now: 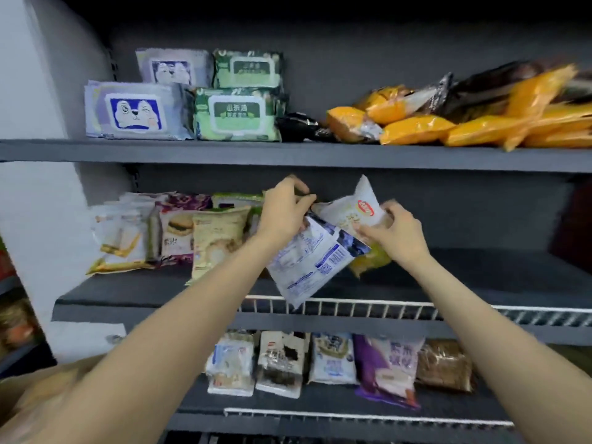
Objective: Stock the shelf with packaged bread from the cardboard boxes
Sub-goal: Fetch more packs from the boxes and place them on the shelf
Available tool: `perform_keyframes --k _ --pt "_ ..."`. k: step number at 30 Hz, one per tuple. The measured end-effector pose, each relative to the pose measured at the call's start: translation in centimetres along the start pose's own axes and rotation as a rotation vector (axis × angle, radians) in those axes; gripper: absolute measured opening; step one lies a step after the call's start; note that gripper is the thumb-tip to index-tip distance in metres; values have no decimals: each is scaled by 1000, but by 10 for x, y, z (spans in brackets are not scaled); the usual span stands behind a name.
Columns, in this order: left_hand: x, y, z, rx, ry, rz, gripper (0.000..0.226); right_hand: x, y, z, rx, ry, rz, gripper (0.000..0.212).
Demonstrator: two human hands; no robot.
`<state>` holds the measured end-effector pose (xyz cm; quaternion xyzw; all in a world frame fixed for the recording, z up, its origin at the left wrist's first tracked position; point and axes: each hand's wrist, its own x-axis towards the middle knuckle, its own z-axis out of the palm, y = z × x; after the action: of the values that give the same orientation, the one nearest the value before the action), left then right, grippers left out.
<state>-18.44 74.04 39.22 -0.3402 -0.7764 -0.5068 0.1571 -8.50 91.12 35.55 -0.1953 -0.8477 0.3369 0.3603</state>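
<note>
Both my hands reach over the middle shelf [464,277]. My left hand [285,209] grips the top edge of a white and blue bread packet [314,261], which hangs tilted over the shelf's front. My right hand [397,233] holds a white packet with a red logo [355,206] and touches a yellow packet [371,261] beneath it. A row of bread packets [179,233] stands upright at the left of this shelf.
The top shelf carries wet-wipe packs [179,107] on the left and a pile of orange bags [464,116] on the right. More bread packets [336,363] line the lower shelf. White wire rails [400,310] edge the shelf fronts. A cardboard box corner [38,389] shows at lower left.
</note>
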Motion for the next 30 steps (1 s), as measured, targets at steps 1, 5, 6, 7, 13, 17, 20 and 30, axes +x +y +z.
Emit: perform_keyframes --k 1,5,6,7,13,17,20,30 --pt "7 7 19 42 1 -12 7 13 14 -13 -97 -18 -25 50" --pt "42 26 86 184 -12 -123 7 67 67 -47 -382 -101 -61 57" --pt "50 31 99 242 -12 -161 9 79 78 -52 -471 -139 -53 56" --pt "58 33 110 315 -12 -180 13 91 88 -56 -542 -176 -71 53" --pt "72 33 142 534 -40 -166 22 156 130 -44 -759 -393 -177 39" --pt "79 34 152 513 -20 -174 24 173 139 -22 -880 -449 -200 46" --pt "82 37 156 439 -35 -168 18 164 157 -2 -717 -402 -299 62" --pt "67 36 144 -91 47 -116 17 123 135 1 746 -924 711 33"
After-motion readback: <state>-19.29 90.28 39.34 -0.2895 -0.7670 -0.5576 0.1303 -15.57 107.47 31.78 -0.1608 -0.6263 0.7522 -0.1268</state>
